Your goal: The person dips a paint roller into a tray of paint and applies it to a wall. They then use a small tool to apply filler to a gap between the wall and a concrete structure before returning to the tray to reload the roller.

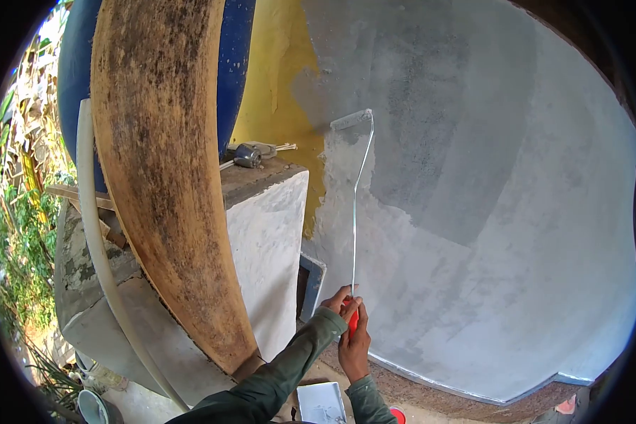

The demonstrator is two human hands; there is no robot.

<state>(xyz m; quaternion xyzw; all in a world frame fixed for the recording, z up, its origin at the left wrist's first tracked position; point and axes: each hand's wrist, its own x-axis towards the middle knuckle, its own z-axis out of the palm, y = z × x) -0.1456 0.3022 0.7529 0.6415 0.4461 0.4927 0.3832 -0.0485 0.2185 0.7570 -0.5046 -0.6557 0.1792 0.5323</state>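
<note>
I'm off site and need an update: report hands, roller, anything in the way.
Left hand above right hand, both on the handle. Roller up at the wall. Post to the left, clear of the roller.

A ledge [284,172] is noted left of centre; a dark object [248,155] and pale sticks [287,147] are carried on its top. On the floor [326,372], bottom centre, a white tray [319,393] is seen, with a red container [398,415] placed rightward.
</note>
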